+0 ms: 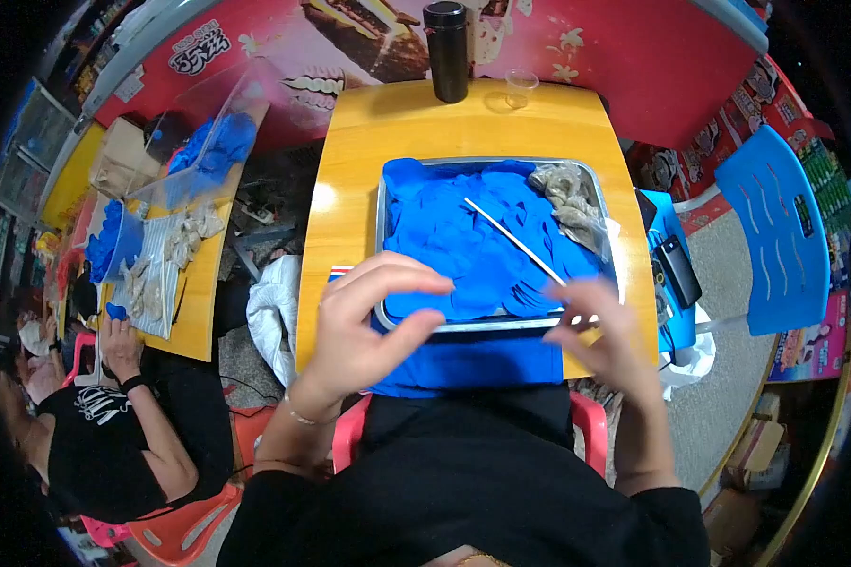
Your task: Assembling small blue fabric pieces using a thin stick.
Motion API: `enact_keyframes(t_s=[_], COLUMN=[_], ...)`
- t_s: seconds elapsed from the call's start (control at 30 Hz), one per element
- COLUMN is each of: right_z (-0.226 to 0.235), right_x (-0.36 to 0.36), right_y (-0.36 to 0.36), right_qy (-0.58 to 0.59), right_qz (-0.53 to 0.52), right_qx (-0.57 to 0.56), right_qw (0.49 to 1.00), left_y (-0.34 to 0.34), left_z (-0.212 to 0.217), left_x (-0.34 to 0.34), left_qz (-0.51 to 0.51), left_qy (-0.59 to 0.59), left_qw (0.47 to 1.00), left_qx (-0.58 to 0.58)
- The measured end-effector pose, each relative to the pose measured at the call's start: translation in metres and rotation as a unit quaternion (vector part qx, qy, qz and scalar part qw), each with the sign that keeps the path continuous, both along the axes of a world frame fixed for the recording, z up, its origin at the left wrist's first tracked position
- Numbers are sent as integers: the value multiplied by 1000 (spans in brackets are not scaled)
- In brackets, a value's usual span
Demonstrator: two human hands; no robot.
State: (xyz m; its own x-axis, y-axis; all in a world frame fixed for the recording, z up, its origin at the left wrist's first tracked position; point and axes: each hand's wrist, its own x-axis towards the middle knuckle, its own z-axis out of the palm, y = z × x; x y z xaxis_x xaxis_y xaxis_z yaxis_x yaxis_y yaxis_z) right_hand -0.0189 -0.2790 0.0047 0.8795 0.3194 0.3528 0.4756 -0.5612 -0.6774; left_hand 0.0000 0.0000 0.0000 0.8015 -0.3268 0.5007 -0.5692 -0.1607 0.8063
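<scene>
A metal tray [380, 227] on the table in front of me is heaped with thin, flat blue pieces [449, 250], overlapping and rounded at the edges. My left hand [364, 326] hovers at the tray's near left corner, thumb and fingers apart in a curve, with nothing in it. A thin white stick [511, 234] slants over the blue pile, down to the curled fingers of my right hand [610, 335] at the near right corner. Its lower end is hidden by those fingers, which seem to grip it. Clear plastic bags [569, 198] lie crumpled in the tray's far right corner.
A black flask [447, 52] and a clear cup [520, 88] stand at the back of the yellow table [350, 128]. Blue cloth [473, 364] hangs at the near edge. Right is a blue chair [775, 236]; left, another person [95, 435] at a second table [199, 312].
</scene>
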Motion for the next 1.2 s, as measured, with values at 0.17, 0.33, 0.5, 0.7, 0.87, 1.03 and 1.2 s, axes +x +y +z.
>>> enact_keyframes(t_s=[0.17,0.33,0.5,0.7,0.87,1.03,1.2], right_z=[89,70,68,112,59,59,63], right_x=[-13,-4,8,34,37,40,42], right_y=[-68,-65,-75,24,-66,-59,-41], right_qy=[-135,-129,-171,-214,-242,-277,-332], right_qz=[133,125,124,125,123,108,94], right_qx=[417,403,343,274,231,192,173], right_qw=[889,897,915,929,934,935,923], left_y=[-29,-12,-26,-64,-79,-99,-127], left_z=[85,83,74,79,84,85,85], left_x=[-12,-32,-58,-52,-56,-67,-75], left_qz=[-228,-253,-301,-350,-388,-435,-481], left_qy=[-167,-123,-122,-115,-96,-74,-59], left_qw=[952,952,935,913,897,875,857], left_qx=[-119,-118,-144,-173,-188,-197,-178])
